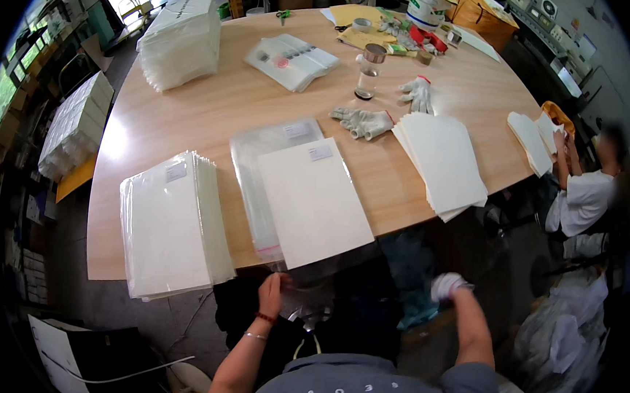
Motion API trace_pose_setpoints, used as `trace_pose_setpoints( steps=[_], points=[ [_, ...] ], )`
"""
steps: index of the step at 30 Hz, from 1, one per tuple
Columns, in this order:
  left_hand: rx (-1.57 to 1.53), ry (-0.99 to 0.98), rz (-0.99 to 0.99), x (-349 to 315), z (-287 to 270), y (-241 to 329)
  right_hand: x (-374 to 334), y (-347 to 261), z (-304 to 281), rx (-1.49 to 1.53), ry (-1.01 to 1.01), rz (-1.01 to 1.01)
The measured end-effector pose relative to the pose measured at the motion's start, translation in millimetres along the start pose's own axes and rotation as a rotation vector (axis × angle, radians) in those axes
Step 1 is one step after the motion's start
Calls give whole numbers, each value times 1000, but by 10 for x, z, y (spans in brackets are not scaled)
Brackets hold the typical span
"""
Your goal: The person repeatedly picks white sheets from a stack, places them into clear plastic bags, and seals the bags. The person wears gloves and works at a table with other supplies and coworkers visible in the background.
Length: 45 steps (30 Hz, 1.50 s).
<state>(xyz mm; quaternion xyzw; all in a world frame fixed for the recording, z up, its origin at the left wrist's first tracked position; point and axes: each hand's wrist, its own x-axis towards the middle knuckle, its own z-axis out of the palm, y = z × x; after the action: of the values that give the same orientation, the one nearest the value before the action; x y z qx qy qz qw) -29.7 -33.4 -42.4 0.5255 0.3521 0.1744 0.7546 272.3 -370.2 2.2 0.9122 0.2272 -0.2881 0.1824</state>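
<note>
My left hand [272, 293] is just off the table's front edge, below the pink-edged end of a stack of clear plastic sleeves [248, 162]. Its fingers are pressed together; whatever they may hold is too faint to make out. A cream paper sheet [318, 208] with a small label overlaps the sleeves. My right hand [449, 286], covered by a white glove, hangs beyond the table edge, below a fanned stack of cream sheets [445, 162]. Motion smears its fingers. To the left lies a thick pile of sheets in clear sleeves [167, 223].
Two work gloves [364, 122] and a clear bottle [368, 72] lie and stand mid-table. Farther back are printed plastic bags [291, 61], a tall wrapped stack [182, 41], green scissors [283, 15] and a white bucket [429, 7]. At right a seated person [586, 190] handles paper.
</note>
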Motion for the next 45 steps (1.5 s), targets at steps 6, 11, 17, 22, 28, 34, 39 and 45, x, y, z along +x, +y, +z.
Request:
trace_pose_setpoints(
  steps=[6,11,17,22,28,34,39,45],
  points=[
    [1329,213,855,28,-57,324,-132,-874,-361,616,785,-573],
    [1280,-68,1137,134,70,569,-50,-1245,-936,547,862,-1045],
    [1169,-53,850,240,93,606,150,-1281,-947,565,617,-917],
    [1117,251,510,196,159,541,-93,-1557,-900,445,701,-392],
    [-125,140,-272,8,144,460,-178,-1536,-760,1395,226,-420],
    [170,-80,102,-204,117,1191,-276,-1748,-356,1448,290,-732],
    [328,156,354,-718,-833,1911,-691,-2807,-953,1257,450,-1104],
    [615,484,380,-646,-2797,1804,-1162,-4058,-1573,1145,214,-1276]
  ],
)
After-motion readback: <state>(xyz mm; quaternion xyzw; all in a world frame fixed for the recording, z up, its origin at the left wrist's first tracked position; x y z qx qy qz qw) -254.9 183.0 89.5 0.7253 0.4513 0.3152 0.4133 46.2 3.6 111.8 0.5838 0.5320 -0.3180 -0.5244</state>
